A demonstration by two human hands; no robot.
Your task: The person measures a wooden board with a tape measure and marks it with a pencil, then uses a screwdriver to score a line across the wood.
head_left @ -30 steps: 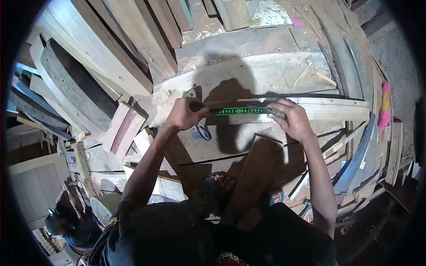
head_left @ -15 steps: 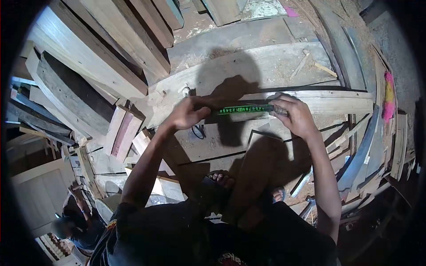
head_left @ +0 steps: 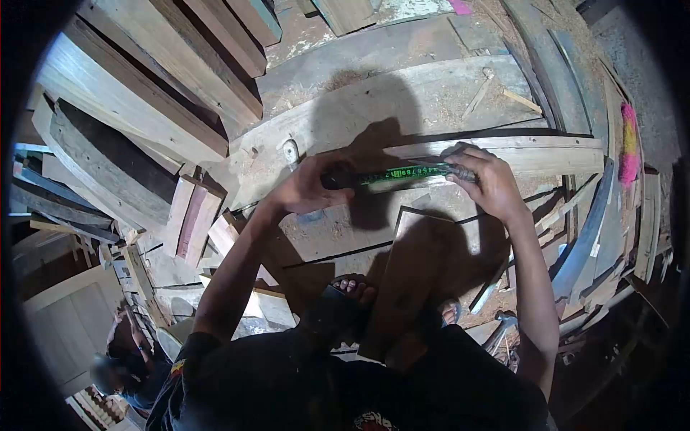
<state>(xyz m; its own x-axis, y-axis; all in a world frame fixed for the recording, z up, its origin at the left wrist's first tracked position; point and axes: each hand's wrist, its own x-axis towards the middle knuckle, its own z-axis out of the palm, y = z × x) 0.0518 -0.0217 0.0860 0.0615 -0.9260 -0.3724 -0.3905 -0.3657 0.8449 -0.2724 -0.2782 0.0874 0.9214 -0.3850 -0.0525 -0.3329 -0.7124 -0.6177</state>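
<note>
- Clamped shut around the tape measure case (head_left: 335, 177) with the left hand (head_left: 305, 190), fingers curled fully over it.
- Pinched on the far end of the green tape blade (head_left: 406, 172) with the right hand (head_left: 489, 179), fingertips pressing it down onto the pale plank (head_left: 553, 152).
- Stretched level between both hands along the plank, numerals facing up.
- Flanked by stacked boards (head_left: 144, 108) at left and a dark board (head_left: 413, 287) leaning toward the body, with a foot (head_left: 352, 287) just beside it.
- Crouched at lower left, well apart: another person (head_left: 118, 359).
- Probable fault: blade snap-back toward the case on any slackening of the right-hand pinch.
- Probable fault: skewed reading from either hand drifting off the plank's line.
- Possible fault: unsteady footing from loose offcuts underfoot.
</note>
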